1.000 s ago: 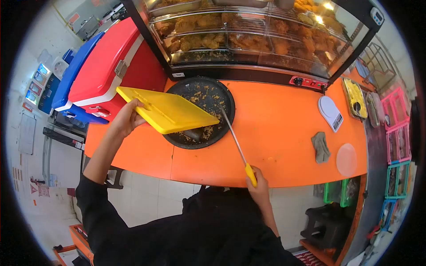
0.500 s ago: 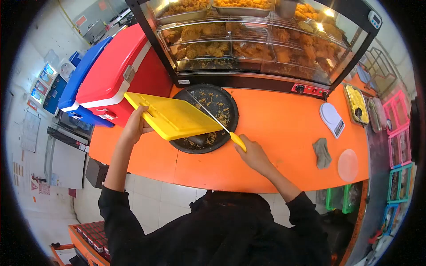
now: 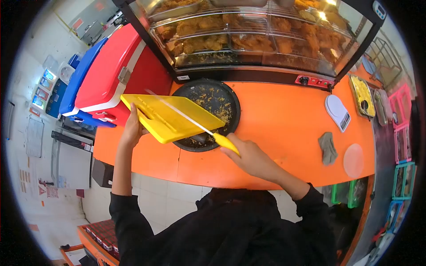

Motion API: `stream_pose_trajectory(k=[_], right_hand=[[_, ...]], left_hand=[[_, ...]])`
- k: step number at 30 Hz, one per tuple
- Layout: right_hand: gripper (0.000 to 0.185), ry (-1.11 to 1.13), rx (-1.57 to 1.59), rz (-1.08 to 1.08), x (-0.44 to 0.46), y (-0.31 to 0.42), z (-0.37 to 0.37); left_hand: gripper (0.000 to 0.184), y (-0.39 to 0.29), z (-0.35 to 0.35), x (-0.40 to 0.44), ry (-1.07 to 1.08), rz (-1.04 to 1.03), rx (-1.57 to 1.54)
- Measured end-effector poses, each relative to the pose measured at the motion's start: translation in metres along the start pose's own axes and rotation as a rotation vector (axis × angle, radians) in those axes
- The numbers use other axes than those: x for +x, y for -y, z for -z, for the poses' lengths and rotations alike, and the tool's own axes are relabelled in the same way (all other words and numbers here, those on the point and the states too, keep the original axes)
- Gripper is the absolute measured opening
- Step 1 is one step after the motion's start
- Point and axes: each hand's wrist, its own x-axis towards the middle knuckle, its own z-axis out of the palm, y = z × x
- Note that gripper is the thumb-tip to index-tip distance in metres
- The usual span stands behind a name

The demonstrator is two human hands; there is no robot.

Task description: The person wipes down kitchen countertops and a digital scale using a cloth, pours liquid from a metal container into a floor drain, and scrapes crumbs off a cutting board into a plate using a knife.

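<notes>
My left hand (image 3: 133, 128) grips the left end of a yellow cutting board (image 3: 177, 116), its fingers at the handle slot. The board is tilted over a round black pan (image 3: 222, 95) with brown crumbs scattered in it. A dark object in the pan is partly hidden under the board's lower edge. My right hand (image 3: 250, 158) is closed round the yellow handle of a long thin knife (image 3: 226, 144). Its blade lies across the front of the board, pointing up and left; whether it touches the board I cannot tell.
Behind the pan stands a glass display warmer (image 3: 248, 73) with fried food. Red (image 3: 108, 66) and blue (image 3: 71, 97) coolers are at the left. On the orange table (image 3: 275, 119) are a white scale (image 3: 337, 111), a grey cloth (image 3: 327, 148), a pink disc (image 3: 353, 160) and a yellow-filled tray (image 3: 362, 95).
My right hand has moved up and left, swinging the knife from the pan's right side to across the board. My left hand still holds the tilted board.
</notes>
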Motion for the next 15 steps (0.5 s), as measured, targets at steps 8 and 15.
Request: stream_pose_trajectory(k=[8, 15], right_hand=[[0.032, 0.056, -0.157, -0.136, 0.011, -0.034, -0.024], [0.034, -0.022, -0.142, -0.182, 0.026, -0.071, -0.018]], left_hand=[[0.063, 0.008, 0.005, 0.004, 0.010, -0.059, -0.002], [0.062, 0.003, 0.004, 0.003, 0.000, -0.033, 0.058]])
